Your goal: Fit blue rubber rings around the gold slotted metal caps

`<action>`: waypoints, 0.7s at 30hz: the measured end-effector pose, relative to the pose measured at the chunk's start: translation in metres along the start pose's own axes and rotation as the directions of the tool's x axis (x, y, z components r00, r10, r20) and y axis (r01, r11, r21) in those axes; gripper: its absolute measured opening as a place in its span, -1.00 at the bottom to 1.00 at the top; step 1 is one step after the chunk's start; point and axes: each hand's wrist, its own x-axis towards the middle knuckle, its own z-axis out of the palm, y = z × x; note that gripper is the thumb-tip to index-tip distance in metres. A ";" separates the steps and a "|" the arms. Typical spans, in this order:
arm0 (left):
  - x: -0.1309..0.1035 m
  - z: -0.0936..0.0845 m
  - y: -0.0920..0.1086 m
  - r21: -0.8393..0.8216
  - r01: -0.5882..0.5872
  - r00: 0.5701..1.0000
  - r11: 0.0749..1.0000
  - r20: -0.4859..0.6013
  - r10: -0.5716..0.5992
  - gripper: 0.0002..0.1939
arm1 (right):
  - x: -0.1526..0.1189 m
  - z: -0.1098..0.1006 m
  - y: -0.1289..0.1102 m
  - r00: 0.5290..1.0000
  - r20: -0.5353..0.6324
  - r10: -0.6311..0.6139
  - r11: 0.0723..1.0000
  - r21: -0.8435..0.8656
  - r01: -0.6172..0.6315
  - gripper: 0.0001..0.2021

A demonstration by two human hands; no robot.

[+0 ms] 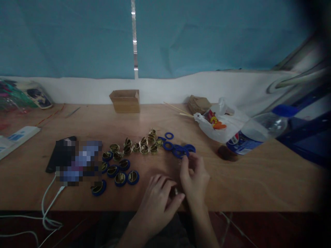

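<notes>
In the head view, the left hand (160, 196) is curling half closed at the near edge of the bench (248, 186), its thumb and fingers closing round a small thing (176, 191) that is showing a shiny spot; most of it is being hidden. The right hand (195, 174) is reaching just beside it, thumb and forefinger coming nearly together at the near side of the blue rings (168, 146); whether they are gripping a ring, I cannot tell. Those rings are lying in a loose, partly overlapping group, one sitting a little apart on the far side.

Left of the rings, plain gold pieces (144, 149) are lying close together, their hollow sides mostly facing up. Nearer and farther left, blue-rimmed pieces (133, 177) are lying in a looser group, one resting apart near the phones. A black phone (60, 151) and a pixelated phone (81, 160) are lying at the left, white cables (49, 199) running from their near ends over the bench edge. A power strip (23, 136) is lying farther left. An open box (126, 102) is standing at the far side; a plastic bag (232, 120) and a tilted bottle (256, 132) are resting at the right.
</notes>
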 end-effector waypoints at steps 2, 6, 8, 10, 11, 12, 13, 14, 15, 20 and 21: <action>-0.005 0.003 -0.003 -0.003 0.008 1.000 1.000 -0.007 -0.008 -0.75 | 0.000 0.002 0.003 1.000 0.015 0.016 0.998 0.066 -0.017 -0.74; -0.009 0.004 -0.010 -0.040 0.061 0.996 0.997 -0.061 -0.063 -0.86 | 0.002 0.001 0.004 0.994 0.060 0.086 0.945 0.312 -0.101 -0.74; -0.009 0.000 -0.012 -0.191 0.119 0.986 0.974 -0.091 -0.138 -0.89 | 0.004 -0.005 0.001 0.985 0.096 0.141 0.900 0.402 -0.168 -0.76; -0.008 -0.006 -0.014 -0.443 0.201 0.959 0.874 -0.091 -0.267 -0.89 | 0.003 -0.013 -0.002 0.973 0.137 0.186 0.858 0.460 -0.228 -0.79; -0.007 -0.010 -0.015 -0.570 0.238 0.939 0.787 -0.072 -0.336 -0.87 | 0.001 -0.016 -0.003 0.965 0.170 0.199 0.836 0.484 -0.257 -0.79; -0.007 -0.014 -0.016 -0.677 0.259 0.920 0.689 -0.045 -0.390 -0.84 | -0.001 -0.019 -0.004 0.955 0.211 0.207 0.814 0.505 -0.287 -0.80; -0.006 -0.018 -0.017 -0.758 0.265 0.904 0.596 -0.020 -0.428 -0.80 | -0.004 -0.021 -0.004 0.944 0.257 0.209 0.793 0.520 -0.317 -0.81; -0.006 -0.021 -0.017 -0.816 0.261 0.892 0.516 0.000 -0.452 -0.77 | -0.008 -0.023 -0.004 0.930 0.303 0.209 0.777 0.527 -0.346 -0.82; -0.005 -0.024 -0.018 -0.855 0.252 0.883 0.454 0.011 -0.469 -0.75 | -0.012 -0.024 -0.004 0.915 0.347 0.207 0.763 0.527 -0.373 -0.81; -0.007 -0.031 -0.020 -0.856 0.211 0.876 0.472 -0.049 -0.480 -0.74 | -0.029 -0.021 -0.009 0.850 0.481 0.215 0.728 0.502 -0.468 -0.76; -0.008 -0.031 -0.021 -0.811 0.192 0.886 0.552 -0.098 -0.452 -0.77 | -0.031 -0.021 -0.011 0.843 0.496 0.208 0.726 0.499 -0.473 -0.75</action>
